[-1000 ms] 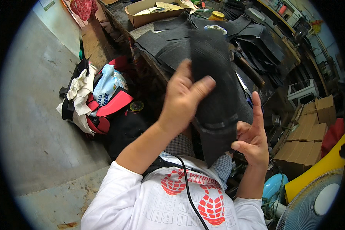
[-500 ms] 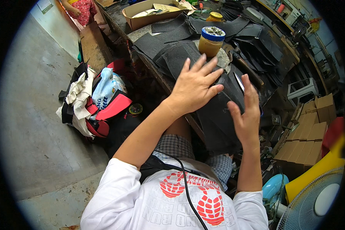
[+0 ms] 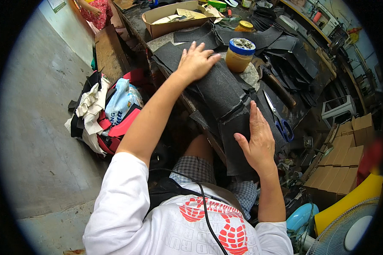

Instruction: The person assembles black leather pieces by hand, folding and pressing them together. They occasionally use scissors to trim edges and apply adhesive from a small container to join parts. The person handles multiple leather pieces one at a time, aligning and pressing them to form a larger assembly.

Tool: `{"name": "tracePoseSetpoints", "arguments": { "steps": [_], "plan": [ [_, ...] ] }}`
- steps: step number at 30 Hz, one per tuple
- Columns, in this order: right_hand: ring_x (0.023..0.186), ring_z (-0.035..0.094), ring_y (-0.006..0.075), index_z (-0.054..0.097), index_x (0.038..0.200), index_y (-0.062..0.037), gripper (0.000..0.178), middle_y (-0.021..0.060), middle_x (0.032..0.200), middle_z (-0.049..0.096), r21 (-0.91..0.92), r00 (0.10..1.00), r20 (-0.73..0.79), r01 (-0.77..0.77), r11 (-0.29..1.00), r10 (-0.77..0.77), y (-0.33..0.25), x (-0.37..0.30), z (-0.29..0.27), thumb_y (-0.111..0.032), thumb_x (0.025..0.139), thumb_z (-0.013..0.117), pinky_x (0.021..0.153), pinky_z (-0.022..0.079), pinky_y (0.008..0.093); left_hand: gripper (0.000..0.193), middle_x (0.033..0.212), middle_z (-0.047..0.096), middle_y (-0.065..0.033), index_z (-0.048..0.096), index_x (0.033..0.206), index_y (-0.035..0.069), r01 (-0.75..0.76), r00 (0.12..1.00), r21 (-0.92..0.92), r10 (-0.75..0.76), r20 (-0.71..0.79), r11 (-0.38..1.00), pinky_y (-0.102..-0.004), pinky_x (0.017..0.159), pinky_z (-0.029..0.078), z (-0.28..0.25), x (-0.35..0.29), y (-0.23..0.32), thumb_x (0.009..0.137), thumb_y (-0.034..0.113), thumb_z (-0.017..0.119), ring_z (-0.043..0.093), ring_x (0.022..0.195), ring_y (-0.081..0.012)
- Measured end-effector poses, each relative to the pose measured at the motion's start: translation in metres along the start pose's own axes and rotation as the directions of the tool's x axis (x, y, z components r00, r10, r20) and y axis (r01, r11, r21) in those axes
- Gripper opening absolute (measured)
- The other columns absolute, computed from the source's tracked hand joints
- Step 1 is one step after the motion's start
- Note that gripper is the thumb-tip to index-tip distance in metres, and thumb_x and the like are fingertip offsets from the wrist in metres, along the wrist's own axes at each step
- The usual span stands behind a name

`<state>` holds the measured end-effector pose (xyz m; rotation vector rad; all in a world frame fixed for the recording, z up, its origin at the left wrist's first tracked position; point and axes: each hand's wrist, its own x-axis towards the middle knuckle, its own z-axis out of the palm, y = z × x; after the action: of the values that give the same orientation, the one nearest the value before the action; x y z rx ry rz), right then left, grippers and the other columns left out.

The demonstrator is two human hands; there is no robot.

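Note:
Black sheet material point(image 3: 221, 95) lies in overlapping pieces along the near edge of the workbench. Toward its far left part, my left hand point(image 3: 195, 62) rests with fingers spread, holding nothing. My right hand point(image 3: 259, 142) is over the near right part, thumb apart from the fingers and palm turned inward. Just right of that hand lie scissors point(image 3: 278, 118) with blue handles, blades pointing away. A jar point(image 3: 238, 57) of yellowish stuff with a blue rim stands beyond the sheets, between the two hands. A dark rod-like tool point(image 3: 278, 87) lies right of the jar.
An open cardboard box point(image 3: 161, 26) with papers stands at the far left of the bench. More black cut pieces point(image 3: 291, 59) are stacked at the right. A pile of cloth scraps point(image 3: 108, 110) sits left below the bench. Cartons point(image 3: 338, 153) and a fan point(image 3: 357, 229) are at the right.
My left hand has moved away and to the left across the black sheets. My right hand has dropped nearer and slightly left, and the scissors now show fully.

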<state>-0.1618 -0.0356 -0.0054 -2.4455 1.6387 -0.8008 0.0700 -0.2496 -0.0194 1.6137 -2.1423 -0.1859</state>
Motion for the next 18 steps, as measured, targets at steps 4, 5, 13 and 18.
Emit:
{"name": "tracePoseSetpoints", "arguments": {
  "steps": [4, 5, 13, 18],
  "plan": [
    [0.136, 0.043, 0.0368, 0.022, 0.155, -0.0067, 0.091, 0.0168, 0.152, 0.040, 0.002, 1.000, -0.017, -0.009, 1.000, 0.009, -0.001, 0.001, 0.001, -0.035, 0.084, 0.071, 0.110, 0.036, 0.0476, 0.067, 0.155, 0.033, -0.0195, 0.051, 0.140, 0.010, 0.139, 0.990, -0.032, -0.139, 0.007, 0.990, -0.0601, 0.116, 0.020, 0.011, 0.043, -0.024, 0.093, 0.057, 0.050, 0.023, 0.146, -0.0404],
    [0.135, 0.045, 0.0370, 0.022, 0.156, -0.0091, 0.090, 0.0171, 0.150, 0.042, -0.002, 1.000, -0.022, -0.022, 1.000, 0.022, -0.001, 0.002, 0.002, -0.039, 0.085, 0.069, 0.109, 0.038, 0.0462, 0.067, 0.155, 0.033, -0.0193, 0.048, 0.143, 0.009, 0.118, 0.990, -0.025, -0.120, -0.079, 0.993, -0.0602, 0.115, 0.021, 0.014, 0.051, -0.026, 0.093, 0.055, 0.052, 0.024, 0.146, -0.0404],
    [0.135, 0.045, 0.0377, 0.025, 0.155, -0.0084, 0.092, 0.0161, 0.151, 0.042, 0.034, 0.999, -0.027, -0.044, 0.998, 0.045, -0.002, 0.002, 0.002, -0.030, 0.081, 0.075, 0.110, 0.036, 0.0471, 0.058, 0.141, 0.048, -0.0192, 0.053, 0.135, 0.007, 0.320, 0.941, 0.168, -0.293, -0.170, 0.932, -0.0544, 0.105, 0.041, -0.024, 0.070, -0.037, 0.088, 0.039, 0.063, 0.046, 0.132, -0.0374],
    [0.133, 0.047, 0.0380, 0.026, 0.155, -0.0079, 0.090, 0.0160, 0.151, 0.042, 0.009, 0.999, -0.031, -0.036, 0.999, 0.036, -0.001, 0.002, 0.004, -0.030, 0.081, 0.074, 0.110, 0.037, 0.0470, 0.068, 0.130, 0.059, -0.0193, 0.065, 0.118, 0.005, 0.293, 0.945, 0.302, -0.323, 0.051, 0.907, -0.0461, 0.096, 0.049, -0.059, 0.025, -0.093, 0.072, 0.052, 0.079, 0.059, 0.118, -0.0359]
  ]
}}
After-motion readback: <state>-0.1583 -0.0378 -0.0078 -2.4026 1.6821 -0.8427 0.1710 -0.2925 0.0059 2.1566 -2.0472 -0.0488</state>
